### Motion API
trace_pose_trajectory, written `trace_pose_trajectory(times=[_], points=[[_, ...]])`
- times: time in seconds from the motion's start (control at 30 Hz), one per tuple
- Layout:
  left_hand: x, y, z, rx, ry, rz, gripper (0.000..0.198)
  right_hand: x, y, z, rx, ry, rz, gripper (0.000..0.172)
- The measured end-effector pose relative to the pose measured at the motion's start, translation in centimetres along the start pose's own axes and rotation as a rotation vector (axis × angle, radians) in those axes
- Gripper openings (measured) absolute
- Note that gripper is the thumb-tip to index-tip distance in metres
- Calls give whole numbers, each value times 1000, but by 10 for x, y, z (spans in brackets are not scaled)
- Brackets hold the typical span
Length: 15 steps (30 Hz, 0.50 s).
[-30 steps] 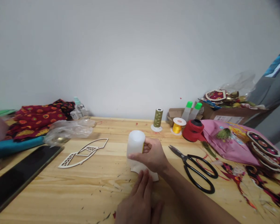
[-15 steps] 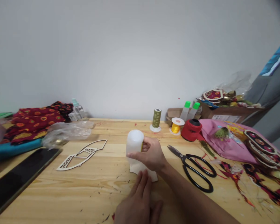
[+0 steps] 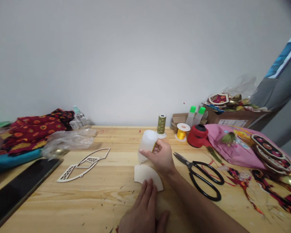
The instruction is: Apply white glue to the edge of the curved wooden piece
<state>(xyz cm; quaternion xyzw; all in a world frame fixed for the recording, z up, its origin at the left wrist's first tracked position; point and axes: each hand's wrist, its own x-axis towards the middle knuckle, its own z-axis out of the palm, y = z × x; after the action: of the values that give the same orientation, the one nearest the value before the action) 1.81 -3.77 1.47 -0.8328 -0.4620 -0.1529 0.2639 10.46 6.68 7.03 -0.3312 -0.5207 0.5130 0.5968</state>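
Note:
My right hand (image 3: pixel 161 155) is wrapped around a translucent white glue bottle (image 3: pixel 147 142), turned upside down. The bottle's nozzle points at the upper left corner of a pale fan-shaped piece (image 3: pixel 147 176); whether it touches the surface I cannot tell. Flat on the lower edge of that piece lie the outstretched fingers of my left hand (image 3: pixel 145 207), its thumb out to the right. Left of the hands, a cut-out wooden frame (image 3: pixel 83 165) with lattice ends rests on the wooden table (image 3: pixel 99 197).
Black-handled scissors (image 3: pixel 199 176) lie right of my right forearm. Behind stand an olive thread spool (image 3: pixel 161 124), a yellow thread spool (image 3: pixel 181 132) and a red thread cone (image 3: pixel 196 136). A pink bag (image 3: pixel 232 149) is at right; a dark phone (image 3: pixel 21 191) and patterned cloth (image 3: pixel 41 126) at left.
The glue bottle in my right hand has moved up and to the right, uncovering more of the fan-shaped piece. My left hand stays pressed on the piece.

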Motion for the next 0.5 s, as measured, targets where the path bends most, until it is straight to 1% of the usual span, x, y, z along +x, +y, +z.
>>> trace_pose_trajectory(times=[0.13,0.27,0.37,0.5], points=[[-3,-4,1,4,31,16,45,0,2,1,45,6,30,25],[-4,-12,-5,74,87,34,44,0,6,4,18,10,42,27],[-4,-16,-7,89,60,39,39,0,10,7,30,-1,50,28],[-4,-16,-4,72,28,51,35,1,12,7,18,-28,68,28]])
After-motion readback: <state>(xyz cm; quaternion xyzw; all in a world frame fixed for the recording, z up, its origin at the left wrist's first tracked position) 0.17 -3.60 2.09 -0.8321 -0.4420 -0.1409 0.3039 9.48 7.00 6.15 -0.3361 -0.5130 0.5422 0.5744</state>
